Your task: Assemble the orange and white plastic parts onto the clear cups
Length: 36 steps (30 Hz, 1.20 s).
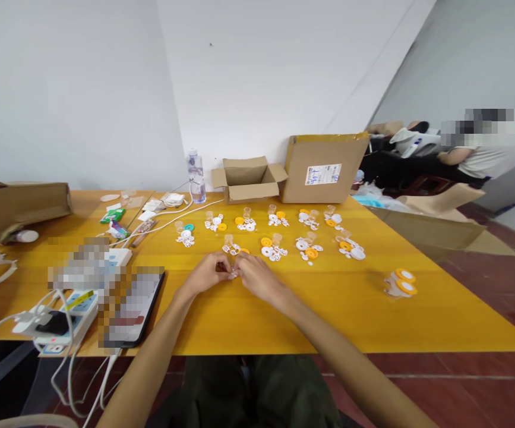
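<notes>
My left grip [208, 272]: fingers curled, tips pinched | my right grip [257, 274]: knuckles up, fingers bent inward, just beside the left | my forearms [157, 351]: bare, angled forward, converging

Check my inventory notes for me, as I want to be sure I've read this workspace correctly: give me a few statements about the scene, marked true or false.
1. The left hand and right hand are close together over the table. True.
2. The open cardboard box is to the right of the large carton with a label. False: it is to the left of it.
3. The clear bottle lies on its side. False: it stands upright near the wall.
4. Two orange-rimmed lids with white centres are on the right part of the table. True.
5. The phone lies to the left of both hands. True.
</notes>
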{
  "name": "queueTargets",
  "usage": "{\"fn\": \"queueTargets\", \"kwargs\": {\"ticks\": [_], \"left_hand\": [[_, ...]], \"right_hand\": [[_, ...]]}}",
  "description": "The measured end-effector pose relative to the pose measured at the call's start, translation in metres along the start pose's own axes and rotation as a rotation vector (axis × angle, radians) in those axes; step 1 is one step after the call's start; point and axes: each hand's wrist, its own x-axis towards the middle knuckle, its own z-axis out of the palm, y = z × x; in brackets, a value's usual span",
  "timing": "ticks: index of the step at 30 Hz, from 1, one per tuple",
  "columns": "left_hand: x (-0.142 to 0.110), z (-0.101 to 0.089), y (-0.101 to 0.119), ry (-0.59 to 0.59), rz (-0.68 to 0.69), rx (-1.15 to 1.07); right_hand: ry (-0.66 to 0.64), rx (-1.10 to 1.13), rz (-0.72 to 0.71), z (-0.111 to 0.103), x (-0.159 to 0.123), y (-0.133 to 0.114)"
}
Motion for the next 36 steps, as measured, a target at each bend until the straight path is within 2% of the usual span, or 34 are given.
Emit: {"fn": "queueTargets", "kwargs": {"ticks": [16, 23, 27, 36], "left_hand": [[-0.001, 0.0, -0.002, 0.017, 0.04, 0.059], [-0.002, -0.002, 0.001, 0.008, 0.034, 0.062], [-0.002, -0.003, 0.001, 0.004, 0.024, 0.056], [-0.003, -0.005, 0.006, -0.014, 0.027, 0.06]], "right_hand": [[0.266, 0.468, 0.057, 0.018, -0.015, 0.017], [0.308, 0.349, 0.092, 0.023, -0.018, 0.02], [0.288, 0.26, 0.077, 0.022, -0.018, 0.018], [0.206, 0.224, -0.005, 0.015, -0.024, 0.006]]}}
